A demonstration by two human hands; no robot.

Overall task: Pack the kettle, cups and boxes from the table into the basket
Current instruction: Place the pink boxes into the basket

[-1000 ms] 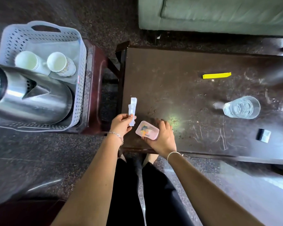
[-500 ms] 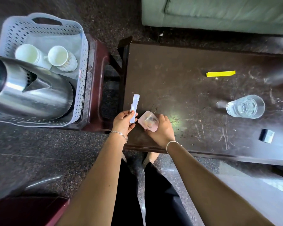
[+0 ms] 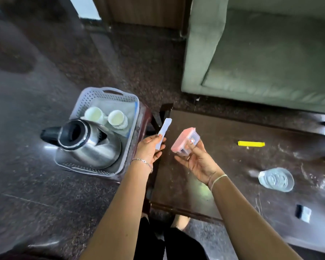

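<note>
**tinkerer22:** Basket (image 3: 88, 99) check from the head cam: it's parked just past the left end of the table (image 3: 214, 124), on a reddish stool (image 3: 145, 117). The kettle (image 3: 86, 145) is in it at the near end, tilted with its open mouth up toward the camera. The two white cups (image 3: 95, 113) are side by side behind it at the far end, tipped so their mouths show.

**mossy_lamp:** ok and the hands? anything actually gripped?

**tinkerer22:** Yep, both. The left hand (image 3: 148, 149) is up over the table's left edge, thumb and fingers pinching the lower end of a white strip (image 3: 163, 133) that sticks up and away. The right hand (image 3: 199, 162) is palm-up above the table's left part, fingers curled round a small box (image 3: 186, 140). It's clear with a pink lid, tipped on its side, off the tabletop. The hands are near each other, not touching.

**mossy_lamp:** and what's lying on the table?

**tinkerer22:** Toward the middle there's a yellow strip (image 3: 251, 143), and further right a clear glass (image 3: 276, 179). Near the table's front edge is a little black-and-white thing (image 3: 304, 212), too blurry to say what. A green sofa (image 3: 270, 62) sits behind the table.
</note>
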